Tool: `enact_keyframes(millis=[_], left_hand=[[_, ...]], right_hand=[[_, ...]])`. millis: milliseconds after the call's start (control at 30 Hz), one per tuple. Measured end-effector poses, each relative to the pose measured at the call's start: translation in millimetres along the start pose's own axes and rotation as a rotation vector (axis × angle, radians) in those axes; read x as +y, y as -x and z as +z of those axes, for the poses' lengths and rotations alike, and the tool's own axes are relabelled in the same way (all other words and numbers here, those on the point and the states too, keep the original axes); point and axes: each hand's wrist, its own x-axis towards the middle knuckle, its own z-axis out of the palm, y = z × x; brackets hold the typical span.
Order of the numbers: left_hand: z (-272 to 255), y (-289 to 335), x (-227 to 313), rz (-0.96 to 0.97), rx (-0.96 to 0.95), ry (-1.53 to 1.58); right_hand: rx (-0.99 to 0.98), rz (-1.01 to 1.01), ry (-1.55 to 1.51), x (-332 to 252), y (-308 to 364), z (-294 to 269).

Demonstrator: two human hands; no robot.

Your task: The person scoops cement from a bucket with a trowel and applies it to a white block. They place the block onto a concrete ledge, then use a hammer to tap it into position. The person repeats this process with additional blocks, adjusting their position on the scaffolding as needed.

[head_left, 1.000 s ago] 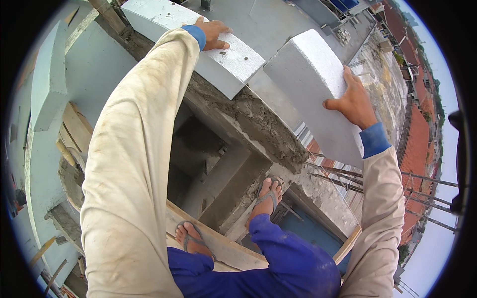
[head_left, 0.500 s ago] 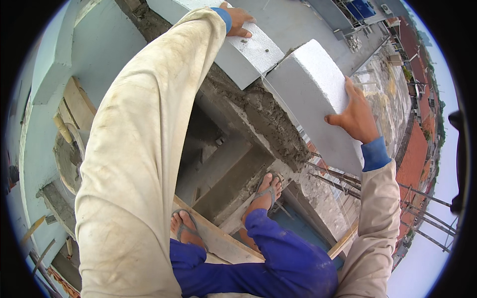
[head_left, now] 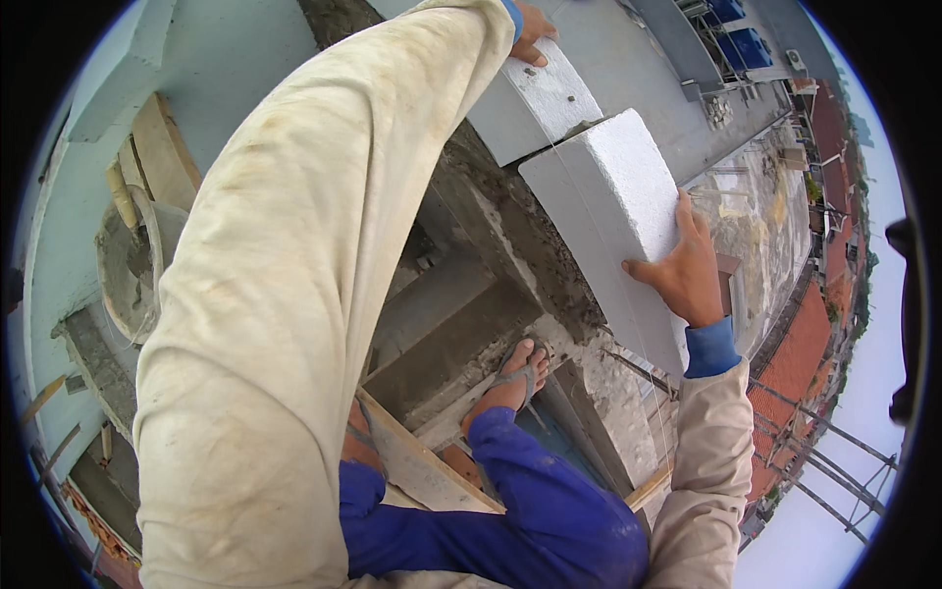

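Note:
A white-topped lightweight concrete block [head_left: 613, 187] sits on a bed of grey mortar [head_left: 549, 231] along the wall top. My right hand [head_left: 684, 270] grips it near its right end, thumb on the near face and fingers over the far edge. Its left end meets a second white block [head_left: 559, 93], offset slightly in angle. On that second block lies my left hand [head_left: 533, 37], thumb on the top face, its other fingers partly hidden at the far side. A thin string line [head_left: 589, 201] runs along the near faces.
Below me is a deep opening with wooden planks [head_left: 432, 461] under my sandalled feet. A bucket [head_left: 132, 260] with a wooden-handled tool stands at left. Bamboo scaffold poles [head_left: 824, 456] and red roofs [head_left: 800, 339] lie beyond the wall, far below.
My right hand has brought the right block leftward and down, and its end now meets the left block where a gap showed. My left hand stays on its block as the view shifts.

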Motion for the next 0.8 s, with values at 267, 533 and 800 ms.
enact_keyframes(millis=[267,533,800], left_hand=[[-9.2,14.0,-2.1,0.033,0.028,0.028],[-35.5,25.3,13.8,0.006,-0.053,0.042],[-55.1,34.4,18.1,0.086,-0.067,0.021]], right_hand=[[-0.045,0.075,-0.082,-3.9,4.9,22.4],[0.01,0.046,-0.108,1.0,4.4,45.9],[0.059,0.024,-0.079,11.2,8.3,60.9]])
